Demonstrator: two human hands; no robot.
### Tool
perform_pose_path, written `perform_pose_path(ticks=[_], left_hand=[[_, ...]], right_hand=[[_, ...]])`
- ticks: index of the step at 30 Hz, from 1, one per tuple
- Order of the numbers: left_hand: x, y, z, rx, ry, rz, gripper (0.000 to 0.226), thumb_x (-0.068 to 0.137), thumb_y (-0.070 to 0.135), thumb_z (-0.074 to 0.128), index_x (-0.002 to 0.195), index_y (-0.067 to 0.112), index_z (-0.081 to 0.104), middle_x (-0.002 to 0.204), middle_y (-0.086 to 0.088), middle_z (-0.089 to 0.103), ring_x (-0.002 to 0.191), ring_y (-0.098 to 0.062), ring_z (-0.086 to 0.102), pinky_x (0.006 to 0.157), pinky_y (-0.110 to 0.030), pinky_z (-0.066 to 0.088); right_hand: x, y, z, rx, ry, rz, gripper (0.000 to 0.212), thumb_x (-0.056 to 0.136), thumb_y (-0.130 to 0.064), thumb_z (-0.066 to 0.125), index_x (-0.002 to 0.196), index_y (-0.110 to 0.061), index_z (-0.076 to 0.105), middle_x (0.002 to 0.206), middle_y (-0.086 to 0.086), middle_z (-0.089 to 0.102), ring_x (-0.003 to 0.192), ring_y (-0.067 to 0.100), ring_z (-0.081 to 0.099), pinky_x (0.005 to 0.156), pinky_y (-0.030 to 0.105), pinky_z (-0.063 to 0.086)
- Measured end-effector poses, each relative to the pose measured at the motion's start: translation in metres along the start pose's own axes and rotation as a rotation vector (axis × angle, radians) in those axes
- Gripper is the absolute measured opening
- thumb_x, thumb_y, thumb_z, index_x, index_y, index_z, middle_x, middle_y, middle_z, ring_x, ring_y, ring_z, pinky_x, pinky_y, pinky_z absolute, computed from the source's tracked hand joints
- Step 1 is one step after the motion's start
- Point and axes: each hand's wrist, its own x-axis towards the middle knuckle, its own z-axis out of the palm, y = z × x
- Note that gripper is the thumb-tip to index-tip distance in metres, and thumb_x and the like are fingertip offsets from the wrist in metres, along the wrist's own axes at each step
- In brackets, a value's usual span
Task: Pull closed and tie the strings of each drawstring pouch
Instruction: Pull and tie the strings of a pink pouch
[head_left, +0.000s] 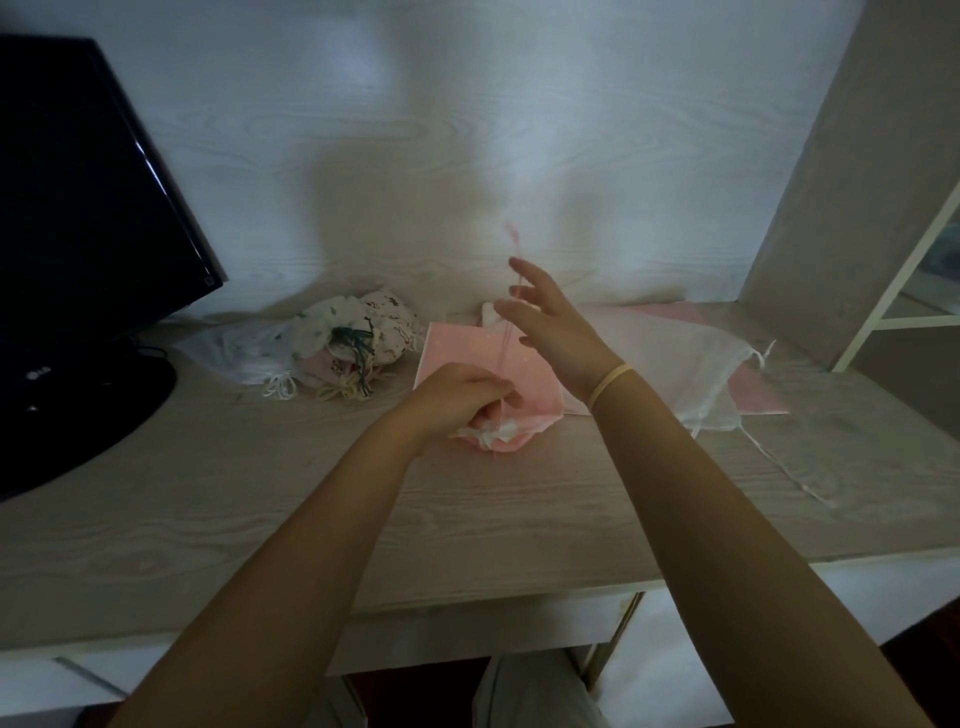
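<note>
The pink cotton drawstring pouch (511, 410) lies on the pale wood-grain desk (260, 493), its gathered mouth pinched in the curled fingers of our left hand (460, 397). A thin pink string (506, 343) rises taut from that mouth to our raised right hand (553, 325), whose fingers are loosely spread; we cannot tell how they hold it. Left of the pouch lie tied patterned pouches (358, 338), then a black monitor (78, 208) marked LG.

Bench (260, 499) showing matt pale woodgrain; pink pouch (519, 405) looking like soft cloth; sheer pouch (675, 364) reading as gauzy mesh; monitor (78, 182) showing glossy black.
</note>
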Motion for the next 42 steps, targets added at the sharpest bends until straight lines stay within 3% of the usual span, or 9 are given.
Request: perform_pose_path(ticks=[3,6,9,14,20,28,34,37,42], left_hand=[[0.001,-0.004,-0.007,-0.098,0.043,-0.02,0.027,0.097,0.022,0.055,0.089,0.006,0.075,0.061,-0.002,0.058,0.054,-0.013,0.046,0.057,-0.024,0.039],[0.001,-0.005,-0.01,-0.181,0.055,-0.036,0.027,0.096,0.024,0.057,0.087,0.005,0.075,0.06,-0.004,0.057,0.054,-0.015,0.045,0.057,-0.028,0.036],[0.002,-0.004,-0.01,-0.215,0.048,-0.047,0.028,0.094,0.024,0.058,0.085,0.005,0.077,0.062,-0.008,0.057,0.055,-0.017,0.044,0.057,-0.029,0.034],[0.003,0.002,-0.004,-0.26,0.128,-0.08,0.023,0.093,0.014,0.058,0.091,-0.001,0.074,0.062,-0.014,0.062,0.049,-0.019,0.054,0.053,-0.028,0.041],[0.003,0.004,-0.008,-0.274,0.21,-0.086,0.022,0.098,0.012,0.053,0.099,-0.004,0.069,0.075,-0.016,0.07,0.058,-0.021,0.063,0.054,-0.025,0.046],[0.004,0.001,-0.005,-0.258,0.227,-0.062,0.024,0.099,0.016,0.053,0.097,0.0,0.07,0.075,-0.011,0.071,0.064,-0.018,0.067,0.064,-0.028,0.054],[0.006,-0.001,-0.008,-0.318,0.254,-0.076,0.025,0.1,0.015,0.051,0.095,-0.001,0.069,0.075,-0.012,0.067,0.058,-0.017,0.064,0.059,-0.026,0.053],[0.004,0.0,-0.007,-0.287,0.26,-0.076,0.025,0.1,0.015,0.051,0.093,0.0,0.069,0.073,-0.011,0.066,0.06,-0.018,0.062,0.056,-0.024,0.049],[0.001,0.004,-0.004,-0.247,0.227,-0.071,0.024,0.099,0.014,0.052,0.093,-0.001,0.07,0.072,-0.012,0.067,0.058,-0.019,0.063,0.056,-0.027,0.048]], right_hand=[[-0.002,0.01,0.0,-0.075,0.128,0.029,0.043,0.09,-0.012,0.052,0.13,-0.026,0.05,0.124,0.001,0.053,0.114,0.02,0.054,0.09,0.032,0.049],[-0.006,0.015,0.0,-0.026,-0.011,0.107,0.025,0.085,0.002,0.051,0.104,-0.005,0.065,0.092,0.013,0.069,0.092,0.028,0.067,0.092,0.042,0.053],[-0.013,0.015,0.003,-0.144,-0.147,0.071,0.019,0.085,-0.003,0.056,0.099,-0.008,0.068,0.076,0.006,0.069,0.081,0.017,0.065,0.086,0.031,0.053],[-0.018,0.013,-0.001,-0.284,-0.117,0.144,0.013,0.087,-0.017,0.059,0.096,-0.012,0.068,0.064,-0.001,0.061,0.051,0.009,0.051,0.047,0.019,0.039],[-0.023,0.011,-0.005,-0.465,-0.187,0.136,0.021,0.089,-0.026,0.062,0.089,-0.008,0.073,0.056,-0.005,0.052,0.032,-0.002,0.038,0.037,0.01,0.03],[-0.034,0.01,-0.01,-0.319,-0.451,0.124,0.021,0.092,-0.015,0.053,0.081,-0.008,0.07,0.062,0.01,0.059,0.047,0.018,0.046,0.054,0.028,0.04],[-0.041,0.007,-0.008,-0.411,-0.948,0.354,0.027,0.097,-0.02,0.05,0.104,-0.003,0.07,0.09,0.017,0.07,0.073,0.027,0.066,0.077,0.04,0.058],[-0.04,0.007,-0.008,-0.513,-0.875,0.401,0.029,0.097,-0.025,0.052,0.103,-0.004,0.071,0.093,0.017,0.071,0.073,0.026,0.067,0.073,0.036,0.057],[-0.027,0.015,-0.006,-0.579,-0.349,0.215,0.028,0.096,-0.027,0.052,0.093,-0.001,0.065,0.087,0.02,0.071,0.059,0.024,0.059,0.05,0.027,0.048]])
